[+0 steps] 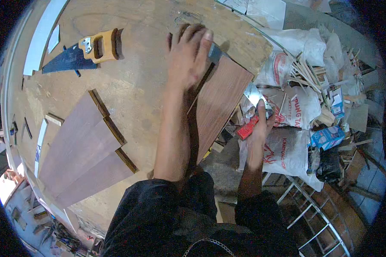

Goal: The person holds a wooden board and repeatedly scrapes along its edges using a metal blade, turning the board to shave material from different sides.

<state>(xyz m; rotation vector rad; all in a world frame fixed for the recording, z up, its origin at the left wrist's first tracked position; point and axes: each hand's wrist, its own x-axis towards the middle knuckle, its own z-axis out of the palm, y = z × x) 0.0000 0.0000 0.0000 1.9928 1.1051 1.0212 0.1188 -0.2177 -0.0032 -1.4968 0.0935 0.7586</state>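
A brown wood-grain panel (225,88) lies at an angle on the workbench, its right edge along the bench edge. My left hand (188,55) is palm down by the panel's far left corner, fingers apart and slightly bent, thumb beside a small blue-grey piece (215,53). Off the panel's right edge, my right hand (260,128) is closed around a tool with a red handle (247,128). A broad shiny metal blade (254,95) shows above that hand, close to the panel edge. My fingers hide part of the tool.
On the workbench (137,81), a handsaw (81,51) with a wooden handle lies at the far left. Several stacked tapered panels (83,150) rest nearer. White sacks (294,107), wood offcuts (315,77) and a blue box (327,137) crowd the right, above a metal ladder-like frame (315,210).
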